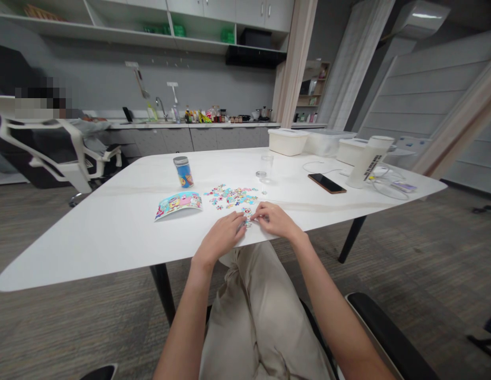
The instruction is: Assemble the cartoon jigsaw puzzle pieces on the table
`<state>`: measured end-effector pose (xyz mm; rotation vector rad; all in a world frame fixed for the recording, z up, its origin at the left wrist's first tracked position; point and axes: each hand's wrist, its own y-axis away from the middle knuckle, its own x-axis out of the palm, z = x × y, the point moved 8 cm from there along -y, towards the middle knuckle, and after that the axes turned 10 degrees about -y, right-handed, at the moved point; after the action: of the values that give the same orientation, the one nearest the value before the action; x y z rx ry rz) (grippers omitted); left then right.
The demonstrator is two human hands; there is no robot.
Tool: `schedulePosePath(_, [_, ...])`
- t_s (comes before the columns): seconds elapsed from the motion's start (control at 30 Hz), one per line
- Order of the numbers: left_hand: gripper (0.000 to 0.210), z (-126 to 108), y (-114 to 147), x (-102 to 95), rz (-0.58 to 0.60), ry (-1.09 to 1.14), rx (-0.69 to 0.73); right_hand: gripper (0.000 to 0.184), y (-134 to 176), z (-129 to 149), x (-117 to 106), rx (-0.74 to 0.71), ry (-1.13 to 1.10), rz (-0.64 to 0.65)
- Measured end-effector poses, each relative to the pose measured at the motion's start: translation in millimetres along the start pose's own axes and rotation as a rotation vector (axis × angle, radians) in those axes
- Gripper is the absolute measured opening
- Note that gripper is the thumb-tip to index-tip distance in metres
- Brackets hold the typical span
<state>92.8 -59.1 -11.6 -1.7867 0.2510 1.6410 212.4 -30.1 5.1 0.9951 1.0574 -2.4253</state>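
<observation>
A small cluster of jigsaw puzzle pieces lies on the white table near its front edge, between my two hands. My left hand rests on the table, its bent fingers and thumb on the left side of this cluster. From the right, my right hand pinches at the cluster with thumb and forefinger; the fingertips partly hide the piece there. Just beyond my hands, many loose jigsaw pieces are spread out. A curled picture sheet with a colourful cartoon print stands to the left of them.
A blue printed jar with a grey lid stands behind the sheet. Farther back is a clear container. A phone, a white tumbler, cables and storage boxes occupy the table's right side. Someone sits in an office chair at left.
</observation>
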Motion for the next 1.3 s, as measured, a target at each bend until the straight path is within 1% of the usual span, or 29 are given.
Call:
schedulePosePath(0.13, [0.034, 0.0, 0.0, -0.1, 0.003, 0.004, -0.004, 0.028, 0.5, 1.3, 1.0, -0.020, 0.022, -0.002])
schedulePosePath(0.3, [0.033, -0.2, 0.5, -1.0, 0.011, -0.004, -0.016, 0.026, 1.7, 4.4, 3.0, -0.043, 0.047, 0.027])
schedulePosePath(0.47, [0.030, -0.6, 0.4, -0.7, 0.002, -0.016, -0.005, 0.027, 2.3, 3.8, 3.9, -0.044, 0.055, 0.041])
schedulePosePath(0.77, [0.032, 0.3, 0.4, 1.0, 0.012, -0.009, -0.012, 0.026, 2.6, 2.9, 6.1, -0.032, 0.034, 0.073])
schedulePosePath(0.83, [0.032, 0.2, 0.4, 0.7, 0.015, -0.009, -0.013, 0.026, 2.4, 1.7, 4.9, -0.027, 0.009, 0.065])
schedulePosePath(0.93, [0.032, -0.2, 0.6, -0.3, 0.018, -0.008, -0.019, 0.034, 1.8, -3.9, -1.0, 0.012, -0.060, -0.001])
schedulePosePath(1.0, [0.032, -0.2, 0.8, -0.7, 0.018, -0.003, -0.026, 0.035, 1.6, -8.1, -2.6, 0.043, -0.075, -0.024])
schedulePosePath(1.13, [0.032, -0.1, 0.9, -1.0, 0.010, 0.007, -0.029, 0.031, 1.8, -11.6, 3.0, 0.071, 0.007, 0.018])
schedulePosePath(1.3, [0.031, 0.7, 1.4, -1.9, 0.005, 0.005, -0.042, 0.028, 2.4, -5.9, 7.7, 0.026, 0.116, 0.048])
